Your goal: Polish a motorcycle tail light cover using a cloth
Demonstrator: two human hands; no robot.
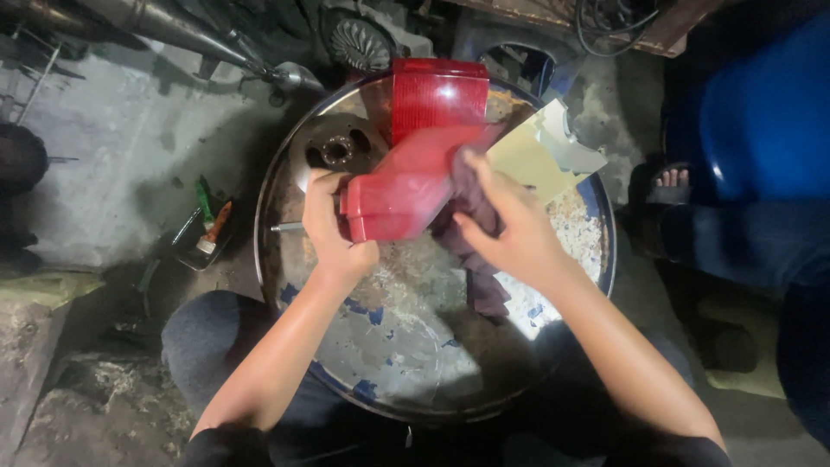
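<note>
Head view looks straight down at a round metal drum top with flaking blue paint, where the person works between their knees. The left hand has its fingers curled tight around the near end of a red plastic lamp cover, holding it just above the drum. The right hand pinches a dark maroon rag and presses it against the cover's right side; the rag's loose end hangs down onto the drum. A pale yellow card lies beyond the right hand, partly under the cover. A dark metal hub sits at the drum's far left. On the right, another person's sandalled foot rests on the floor.
</note>
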